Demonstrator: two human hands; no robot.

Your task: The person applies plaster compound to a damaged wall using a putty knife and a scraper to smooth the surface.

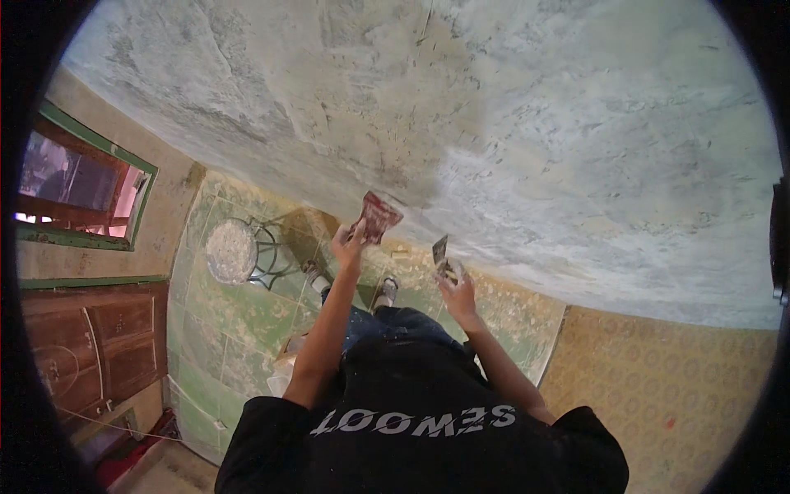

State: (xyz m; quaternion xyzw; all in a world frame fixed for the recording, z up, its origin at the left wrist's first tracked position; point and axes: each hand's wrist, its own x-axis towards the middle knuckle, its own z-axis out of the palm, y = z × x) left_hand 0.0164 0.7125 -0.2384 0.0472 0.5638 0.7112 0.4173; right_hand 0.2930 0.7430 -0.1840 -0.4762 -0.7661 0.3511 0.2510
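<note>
In front of me rises a wall (559, 123) coated with patchy grey-white plaster, darker and damp-looking in the middle. My left hand (350, 243) is closed round a wide red putty knife (380, 217), its blade smeared with pale filler and held close to the wall's lower part. To the right, my right hand (457, 286) grips a smaller putty knife (440, 247) with a dark blade pointing up. That blade appears apart from the wall, though the exact gap is hard to tell. White residue marks the fingers of my right hand.
A round stool (231, 251) with a plaster-spattered top and dark metal legs stands left on the green tiled floor (247, 329). A green-framed window (82, 181) and brown wooden door (107, 337) are at far left. Patterned yellow covering (650, 395) lies to the right.
</note>
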